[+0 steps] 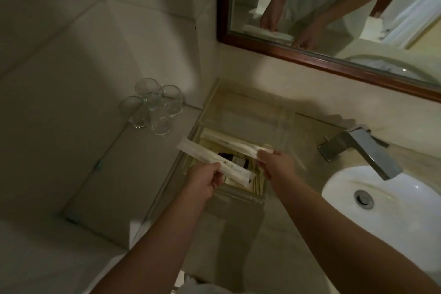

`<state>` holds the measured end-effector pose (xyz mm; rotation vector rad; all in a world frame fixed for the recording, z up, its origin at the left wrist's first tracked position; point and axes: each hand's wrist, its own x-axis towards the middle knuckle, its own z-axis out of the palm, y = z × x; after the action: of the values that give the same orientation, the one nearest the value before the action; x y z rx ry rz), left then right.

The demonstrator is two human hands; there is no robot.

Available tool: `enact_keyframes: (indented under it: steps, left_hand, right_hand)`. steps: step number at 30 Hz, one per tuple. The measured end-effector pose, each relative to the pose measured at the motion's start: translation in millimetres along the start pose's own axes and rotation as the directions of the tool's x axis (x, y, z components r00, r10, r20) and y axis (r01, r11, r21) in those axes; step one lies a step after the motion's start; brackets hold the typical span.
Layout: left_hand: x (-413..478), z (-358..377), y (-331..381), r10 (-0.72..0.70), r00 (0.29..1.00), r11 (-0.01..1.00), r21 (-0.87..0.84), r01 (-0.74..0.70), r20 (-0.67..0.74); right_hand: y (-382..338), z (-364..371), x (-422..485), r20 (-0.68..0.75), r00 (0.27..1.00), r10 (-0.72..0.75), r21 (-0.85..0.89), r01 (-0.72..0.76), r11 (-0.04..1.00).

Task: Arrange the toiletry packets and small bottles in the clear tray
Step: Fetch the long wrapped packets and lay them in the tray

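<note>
Currently your left hand (202, 181) pinches a long white packet (214, 161) over the clear tray (285, 122); right hand (274, 162) grips a second packet (241, 147) inside it. Dark small bottle (229, 160) lies beneath. Glasses (152, 107) left, sink (381, 203) right.

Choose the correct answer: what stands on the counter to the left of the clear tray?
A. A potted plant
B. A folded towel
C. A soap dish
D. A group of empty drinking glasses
D: a cluster of clear drinking glasses stands in the corner of the counter, left of the clear tray, while each hand, left hand and right hand, holds a long white packet over it.
</note>
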<state>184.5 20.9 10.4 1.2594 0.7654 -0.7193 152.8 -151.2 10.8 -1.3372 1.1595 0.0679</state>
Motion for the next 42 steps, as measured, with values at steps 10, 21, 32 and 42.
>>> enact_keyframes:
  steps: [10,21,32,42]
  left_hand:
    - [1.2,1.1,6.6,-0.008,1.000,0.999,-0.040,0.009,0.023]
    - [-0.5,2.1,9.2,-0.048,0.998,0.997,-0.059,0.051,0.044]
    - [7.7,5.1,15.9,-0.040,0.999,0.999,-0.017,0.041,0.015]
    - [11.5,2.3,14.0,-0.050,0.999,0.999,-0.016,0.050,0.004]
  right_hand:
    - [2.0,-4.3,-2.0,0.047,0.986,0.161,0.161,-0.167,0.973]
    - [3.7,0.9,8.6,0.061,0.992,0.113,0.111,-0.119,0.987]
    - [-2.5,-6.2,10.3,-0.143,0.986,-0.091,-0.121,0.074,0.990]
    - [4.0,-3.2,9.3,-0.147,0.974,-0.174,-0.160,0.150,0.976]
